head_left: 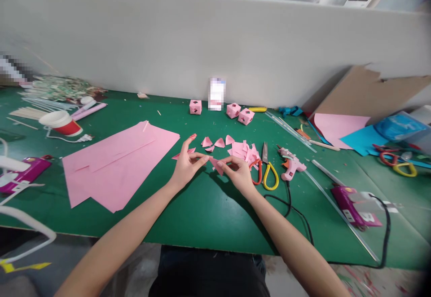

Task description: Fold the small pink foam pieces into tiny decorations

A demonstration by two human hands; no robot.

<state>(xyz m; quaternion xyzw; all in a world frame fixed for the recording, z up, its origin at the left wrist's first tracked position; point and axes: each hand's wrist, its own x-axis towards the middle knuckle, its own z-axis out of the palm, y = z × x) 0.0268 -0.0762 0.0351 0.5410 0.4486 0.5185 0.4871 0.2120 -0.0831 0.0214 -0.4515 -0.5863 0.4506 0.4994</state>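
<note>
Green tabletop [198, 216] below; pink paper piece [217, 166] pinched between both hands [240, 175].

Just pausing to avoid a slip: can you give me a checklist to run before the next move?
1. Small pink piece held by left hand and right hand: ok, between both.
2. Scissors out of the hands: ok, lying on the green table.
3. Glue gun set down: ok, beside the scissors.
4. Glue gun hot: cannot tell.
5. Cut pink strips sorted: not ok, loosely heaped.
6. Three pink cubes clear of the hands: ok, farther back.
</note>
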